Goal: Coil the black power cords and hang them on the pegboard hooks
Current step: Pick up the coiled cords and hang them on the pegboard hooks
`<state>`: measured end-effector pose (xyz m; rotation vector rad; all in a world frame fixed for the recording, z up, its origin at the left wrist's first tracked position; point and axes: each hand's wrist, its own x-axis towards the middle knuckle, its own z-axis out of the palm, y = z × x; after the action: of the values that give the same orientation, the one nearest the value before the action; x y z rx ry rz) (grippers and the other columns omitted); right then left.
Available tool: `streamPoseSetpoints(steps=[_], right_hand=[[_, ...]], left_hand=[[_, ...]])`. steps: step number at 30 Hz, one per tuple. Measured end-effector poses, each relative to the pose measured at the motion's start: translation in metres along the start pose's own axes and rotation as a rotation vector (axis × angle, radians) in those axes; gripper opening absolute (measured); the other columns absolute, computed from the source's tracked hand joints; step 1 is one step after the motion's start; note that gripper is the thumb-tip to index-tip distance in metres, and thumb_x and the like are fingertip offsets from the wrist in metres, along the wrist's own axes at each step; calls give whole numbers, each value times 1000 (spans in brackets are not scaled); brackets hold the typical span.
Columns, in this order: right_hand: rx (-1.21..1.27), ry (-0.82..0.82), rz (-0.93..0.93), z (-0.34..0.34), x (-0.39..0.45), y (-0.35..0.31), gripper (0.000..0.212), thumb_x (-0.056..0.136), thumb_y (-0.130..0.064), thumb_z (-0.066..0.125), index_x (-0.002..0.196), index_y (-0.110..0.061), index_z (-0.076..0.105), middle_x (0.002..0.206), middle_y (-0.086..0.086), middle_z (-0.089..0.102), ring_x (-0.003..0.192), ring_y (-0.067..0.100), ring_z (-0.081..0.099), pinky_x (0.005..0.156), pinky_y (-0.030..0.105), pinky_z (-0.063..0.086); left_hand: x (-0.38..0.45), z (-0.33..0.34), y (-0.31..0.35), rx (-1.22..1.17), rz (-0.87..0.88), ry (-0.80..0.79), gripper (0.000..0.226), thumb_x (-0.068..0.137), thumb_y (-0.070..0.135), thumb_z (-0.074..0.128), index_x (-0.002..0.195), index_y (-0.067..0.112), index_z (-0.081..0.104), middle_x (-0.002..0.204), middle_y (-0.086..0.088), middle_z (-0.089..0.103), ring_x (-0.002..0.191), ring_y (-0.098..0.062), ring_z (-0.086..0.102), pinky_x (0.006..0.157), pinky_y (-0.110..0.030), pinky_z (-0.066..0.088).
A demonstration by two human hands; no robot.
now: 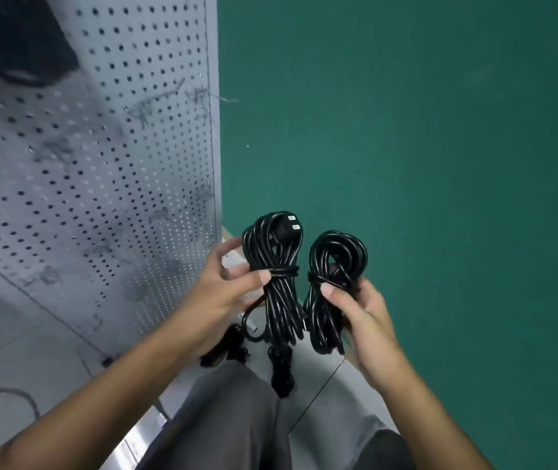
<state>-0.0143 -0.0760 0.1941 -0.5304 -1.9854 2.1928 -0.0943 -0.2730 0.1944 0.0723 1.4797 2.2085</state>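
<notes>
I hold two coiled black power cords side by side in front of me. My left hand (226, 286) pinches the left coil (276, 252) at its wrapped middle; a plug with metal prongs shows at the coil's top. My right hand (355, 307) grips the right coil (333, 266) around its wrapped waist. The grey pegboard (101, 147) stands to the left of both coils. No hook is plainly visible on it. The lower loops of both coils hang below my hands.
A green floor (423, 164) fills the right side. More black cord and a plug (281, 371) lie below the coils near my grey trousers (237, 418). A dark blurred shape (16, 39) hangs at the pegboard's top left.
</notes>
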Motion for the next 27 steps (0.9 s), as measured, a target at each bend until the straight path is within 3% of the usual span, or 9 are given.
streamPoseSetpoints(steps=[3, 6, 8, 11, 16, 20, 24, 27], right_hand=[[49, -16, -29, 23, -32, -29, 28, 90, -14, 71, 118, -14, 66, 109, 2, 78, 103, 18, 73, 91, 37, 55], [47, -25, -46, 41, -54, -51, 26, 83, -26, 67, 108, -20, 70, 103, 4, 78, 93, 18, 73, 84, 39, 53], [39, -53, -58, 53, -65, -66, 23, 85, -27, 65, 106, -22, 71, 104, 5, 77, 93, 18, 73, 83, 39, 53], [11, -98, -89, 71, -79, -84, 26, 90, -32, 67, 113, -21, 69, 110, 4, 76, 105, 22, 72, 95, 46, 54], [-50, -176, -151, 94, -90, -115, 44, 85, -33, 81, 122, -17, 64, 115, 1, 76, 110, 18, 72, 100, 42, 55], [-46, -174, -193, 101, -84, -139, 32, 89, -22, 80, 118, -16, 66, 110, 3, 77, 105, 21, 73, 97, 44, 56], [-20, -136, -251, 101, -69, -160, 33, 87, -18, 80, 117, -15, 67, 108, 2, 77, 103, 22, 73, 90, 34, 59], [10, -91, -274, 98, -54, -173, 46, 80, -21, 84, 121, -14, 63, 112, 4, 76, 107, 25, 72, 96, 38, 58]], left_hand=[[-39, 11, 25, -77, 40, -1, 54, 76, 12, 68, 128, 18, 52, 112, -4, 78, 104, -19, 75, 85, -35, 60], [-69, 19, 45, -81, 94, 17, 36, 82, 16, 63, 118, 13, 59, 105, -1, 79, 97, -12, 75, 86, -30, 60], [-84, 21, 58, -47, 110, 35, 36, 92, 20, 59, 127, 10, 60, 110, -3, 78, 99, -14, 75, 84, -29, 59], [-104, 21, 73, 29, 110, 51, 32, 108, 27, 45, 135, 16, 60, 121, -6, 75, 111, -18, 72, 91, -36, 55], [-123, 27, 98, 125, 143, 42, 42, 99, 43, 54, 139, 29, 55, 129, 2, 72, 120, -16, 68, 102, -41, 51], [-123, 31, 124, 160, 231, 59, 22, 101, 38, 55, 122, 40, 58, 115, 12, 76, 106, -6, 72, 89, -30, 53], [-117, 37, 157, 280, 347, 64, 41, 98, 46, 55, 138, 40, 47, 119, 12, 74, 108, -3, 70, 87, -23, 53], [-111, 45, 189, 305, 427, 65, 32, 100, 47, 50, 128, 45, 35, 114, 11, 77, 103, -5, 71, 73, -16, 55]])
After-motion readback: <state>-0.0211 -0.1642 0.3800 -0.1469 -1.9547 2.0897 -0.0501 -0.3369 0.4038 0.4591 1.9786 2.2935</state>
